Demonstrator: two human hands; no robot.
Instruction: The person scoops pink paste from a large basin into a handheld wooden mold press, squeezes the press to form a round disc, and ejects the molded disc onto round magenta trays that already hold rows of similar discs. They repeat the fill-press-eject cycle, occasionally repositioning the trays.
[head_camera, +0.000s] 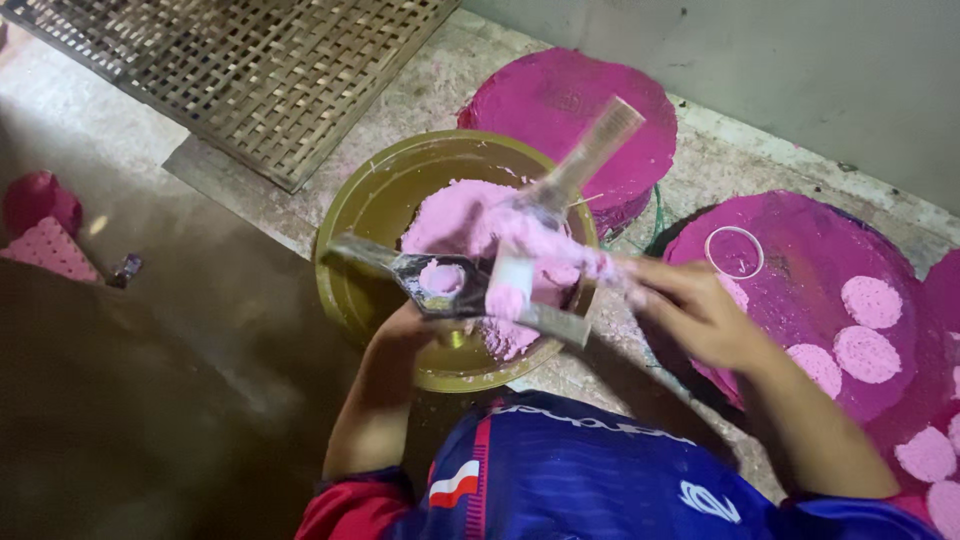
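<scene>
The left hand (408, 325) reaches up from below and its grip is closed on a flat metal mould (455, 288), a long bar with a round hole in its middle that is filled with pink dough (441, 277). The right hand (690, 312) comes in from the right; its fingers are blurred, and they appear to be clenched on a pale stick-like tool (560, 185) smeared with pink, though the exact hold cannot be made out. The tool slants up and away from that grip, crossing above the mould.

Directly under both hands sits a round yellow-green bowl (375, 210) holding a heap of the same pink dough. Beyond the bowl, past the tip of the tool, lies a round magenta board (560, 100). Just right of the right hand lies a second magenta board (800, 250), carrying a small clear ring (734, 252) and several flat pink discs (870, 300). Far to the left of the left hand lie a pink patterned cone shape (50, 250) and a dark red lump (38, 198) on the floor. A woven bamboo mat (250, 70) lies further out, above the bowl.
</scene>
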